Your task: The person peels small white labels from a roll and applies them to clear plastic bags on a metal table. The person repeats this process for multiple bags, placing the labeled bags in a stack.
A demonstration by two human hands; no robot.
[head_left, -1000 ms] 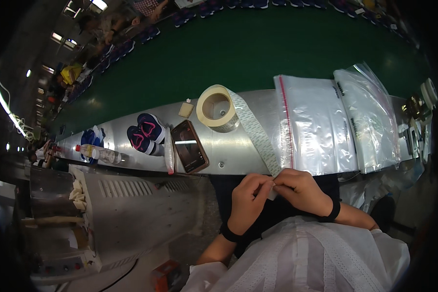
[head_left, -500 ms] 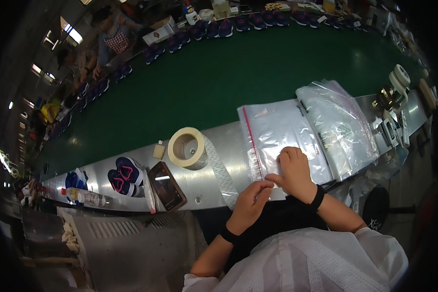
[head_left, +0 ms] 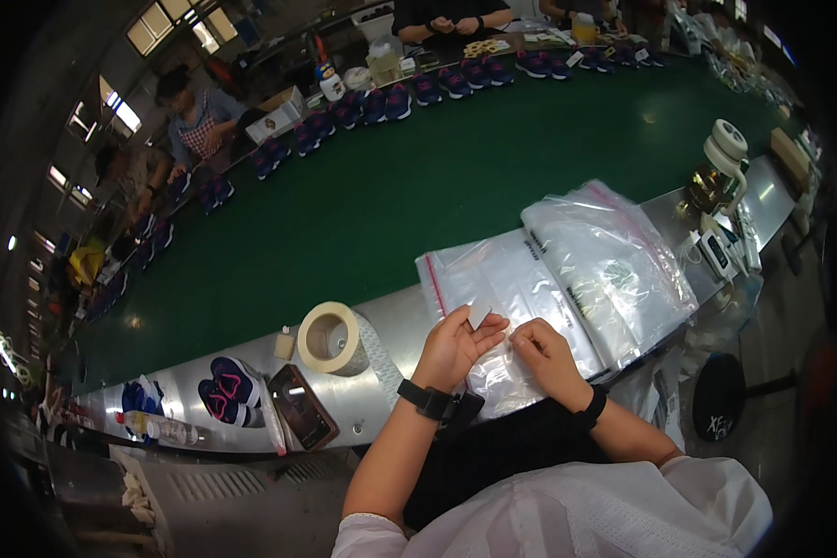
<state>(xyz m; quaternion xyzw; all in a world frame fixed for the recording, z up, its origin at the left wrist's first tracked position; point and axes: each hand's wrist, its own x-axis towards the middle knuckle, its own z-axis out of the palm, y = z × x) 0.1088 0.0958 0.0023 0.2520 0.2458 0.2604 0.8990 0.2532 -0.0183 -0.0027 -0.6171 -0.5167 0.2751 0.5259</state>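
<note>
My left hand (head_left: 456, 350) is turned palm up over a stack of clear plastic bags (head_left: 479, 270) with a red strip. Its thumb and fingers hold a small pale sticker (head_left: 479, 316). Close by on the right, my right hand (head_left: 547, 358) has its fingers curled and pinched together above the same bags; what they hold, if anything, is too small to make out. A second pile of clear bags (head_left: 614, 270) overlaps the first on its right. Left of my hands, a roll of stickers (head_left: 330, 339) lies on the metal ledge, its strip trailing toward me.
Left on the ledge are a phone (head_left: 301, 409), a pair of dark shoes (head_left: 230, 391) and a plastic bottle (head_left: 172, 431). A white device (head_left: 718, 253) sits at the right. Across the green belt (head_left: 344, 223), shoes (head_left: 400, 100) line the far edge, with co-workers behind.
My left hand has turned palm up and lifted the pale sticker. My right hand has drawn away from it, its fingers now curled. The whole view has shifted, showing more of the far side.
</note>
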